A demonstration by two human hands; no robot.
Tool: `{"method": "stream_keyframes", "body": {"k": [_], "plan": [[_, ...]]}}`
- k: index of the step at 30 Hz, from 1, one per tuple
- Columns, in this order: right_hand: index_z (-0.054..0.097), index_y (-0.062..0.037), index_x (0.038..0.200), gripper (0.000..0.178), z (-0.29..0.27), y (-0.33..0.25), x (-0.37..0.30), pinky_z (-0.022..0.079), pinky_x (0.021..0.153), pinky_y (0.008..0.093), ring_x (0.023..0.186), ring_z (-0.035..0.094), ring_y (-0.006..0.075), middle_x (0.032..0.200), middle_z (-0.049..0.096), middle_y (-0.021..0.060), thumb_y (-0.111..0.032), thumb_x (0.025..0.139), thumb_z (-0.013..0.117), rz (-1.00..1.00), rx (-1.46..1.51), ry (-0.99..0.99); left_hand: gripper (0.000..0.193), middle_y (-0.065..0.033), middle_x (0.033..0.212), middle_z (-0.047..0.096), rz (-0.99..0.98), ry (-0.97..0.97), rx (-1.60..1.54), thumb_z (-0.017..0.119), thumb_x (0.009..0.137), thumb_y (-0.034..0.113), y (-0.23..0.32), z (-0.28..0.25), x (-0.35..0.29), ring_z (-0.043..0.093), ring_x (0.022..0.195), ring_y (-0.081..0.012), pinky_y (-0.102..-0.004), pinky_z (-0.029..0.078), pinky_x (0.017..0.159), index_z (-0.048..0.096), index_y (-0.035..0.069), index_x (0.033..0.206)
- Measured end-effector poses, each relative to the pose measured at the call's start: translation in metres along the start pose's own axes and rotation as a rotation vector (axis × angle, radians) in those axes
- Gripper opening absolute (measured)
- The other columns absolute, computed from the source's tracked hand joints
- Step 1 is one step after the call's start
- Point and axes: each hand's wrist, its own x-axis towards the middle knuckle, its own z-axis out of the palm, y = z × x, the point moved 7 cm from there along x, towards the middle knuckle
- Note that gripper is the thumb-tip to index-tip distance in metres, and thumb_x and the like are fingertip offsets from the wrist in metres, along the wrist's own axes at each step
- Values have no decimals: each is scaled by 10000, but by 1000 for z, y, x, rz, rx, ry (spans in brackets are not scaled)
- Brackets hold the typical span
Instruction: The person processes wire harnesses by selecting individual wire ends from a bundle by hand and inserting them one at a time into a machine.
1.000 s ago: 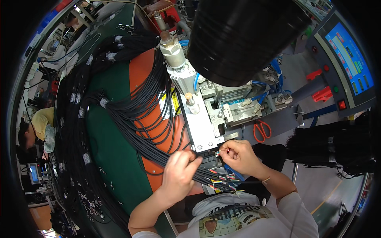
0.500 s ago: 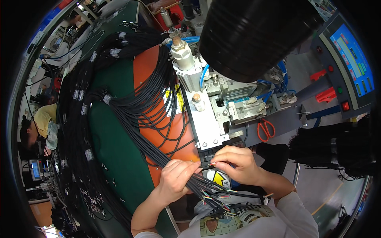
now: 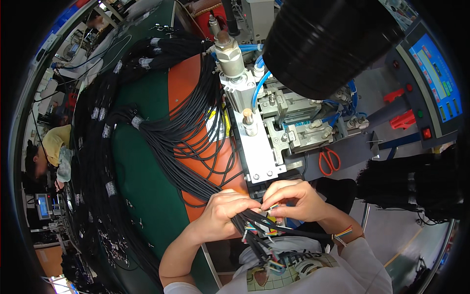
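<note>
In front of my body, my left hand [image 3: 221,214] is closed round several black cables [image 3: 193,182], part of a large bundle coming from the upper left. Colored inner wires [image 3: 274,208] stick out of one cable end between my hands. Thumb and fingers of my right hand [image 3: 299,202] pinch that end, close to my left fingertips. Below the hands, more cable ends with bared colored wires [image 3: 276,264] hang against my shirt. One cable [image 3: 313,234] reaches right to my right forearm, its wires fanned out.
A metal press fixture [image 3: 254,152] with blue air hoses stands just beyond my hands. Red-handled scissors [image 3: 329,161] lie right of it. A control screen [image 3: 437,73] is at the far right. Black cable bundles [image 3: 108,188] run along the green mat [image 3: 128,161].
My hands have drawn slightly back from the fixture toward me, with the cable end between them. The hanging cables have shifted, and one's colored wires now spread over my right forearm.
</note>
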Motion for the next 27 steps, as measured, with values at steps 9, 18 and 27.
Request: {"method": "stream_keyframes", "body": {"k": [9,18,27], "plan": [[674,5,916,141,-5,1,-17,473,559,194,665,607,69,906,636,86,7,781,715,-187,-419,382,240,-78,656,533,77,154,470,714,713,100,20,28,-1,525,534,-237,-335,389,501,590,-9,887],[655,20,1059,215,-15,7,-28,512,755,310,901,637,228,1049,607,146,-38,854,628,-34,-439,292,255,-84,685,542,-20,134,413,673,611,36,13,33,7,565,600,-268,-356,408,546,544,25,830],[663,24,931,102,-21,9,-18,481,530,221,629,622,102,901,640,77,3,838,627,36,-216,269,201,-68,663,542,17,89,396,697,653,95,9,36,7,555,568,-240,-342,393,518,559,40,788]]}}
